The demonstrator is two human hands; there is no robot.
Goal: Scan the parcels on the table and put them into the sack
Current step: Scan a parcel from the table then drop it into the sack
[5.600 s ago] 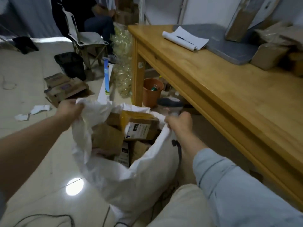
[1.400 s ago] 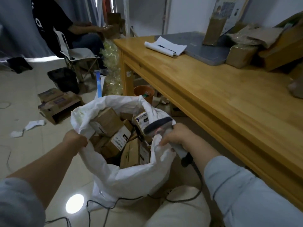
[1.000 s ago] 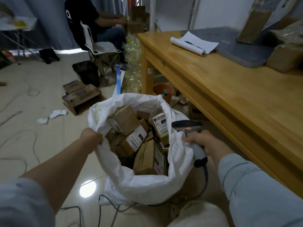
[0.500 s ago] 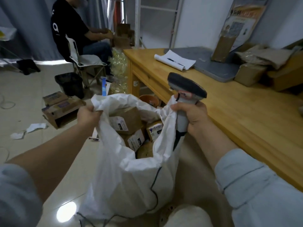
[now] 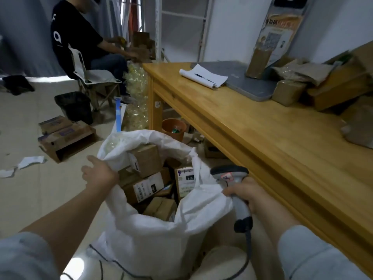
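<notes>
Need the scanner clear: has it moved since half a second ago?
Yes. The scanner in the right hand has dropped: its head showed above the front edge of the table, now below it, beside the sack rim.

Dim, even light is spread over the room. A bright glare is reflected on the glossy floor (image 5: 46, 195). Detail on the white sack (image 5: 153, 241) is softened by blur, and the desk (image 5: 272, 150) is bowed by wide-angle distortion.
</notes>
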